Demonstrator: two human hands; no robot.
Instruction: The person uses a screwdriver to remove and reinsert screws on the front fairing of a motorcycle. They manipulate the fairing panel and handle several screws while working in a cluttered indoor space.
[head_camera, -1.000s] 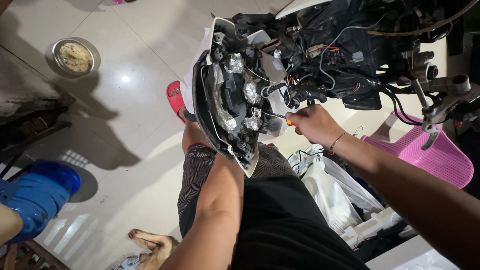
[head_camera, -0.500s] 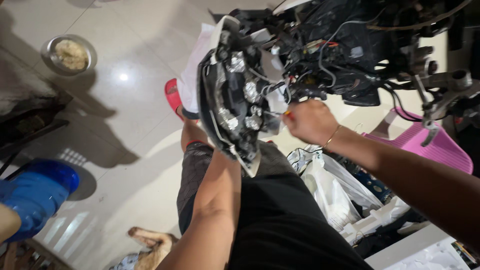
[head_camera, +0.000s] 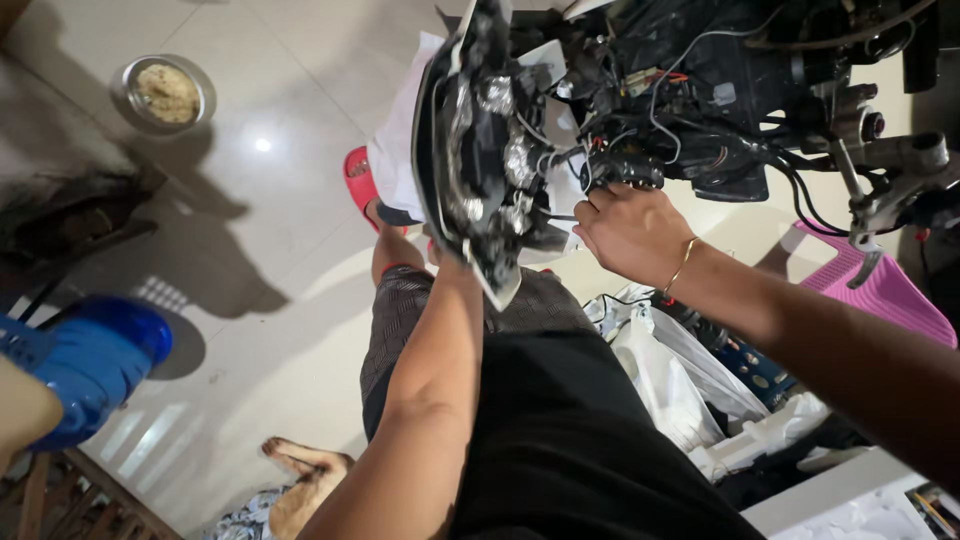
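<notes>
My left hand (head_camera: 452, 262) reaches up from below and grips the lower edge of a scooter headlight unit (head_camera: 478, 150), a black and white panel with shiny reflectors; the fingers are mostly hidden behind it. Just right of it, my right hand (head_camera: 630, 232), with a gold bracelet (head_camera: 681, 266) on the wrist, has its fingers curled on a black connector (head_camera: 622, 174) in the tangle of wires (head_camera: 660, 105) behind the headlight. The scooter's bare front frame and a handlebar lever (head_camera: 880, 195) lie further right.
A metal bowl of food (head_camera: 165, 93) stands on the tiled floor at upper left. A blue plastic object (head_camera: 95, 365) is at left, a dog (head_camera: 300, 480) by my legs, a red sandal (head_camera: 356, 180), a pink stool (head_camera: 885, 292) and white bags (head_camera: 675, 375) at right.
The headlight unit has turned more edge-on and risen in view. My right hand has moved up into the wires; the orange-tipped item seen in it earlier no longer shows.
</notes>
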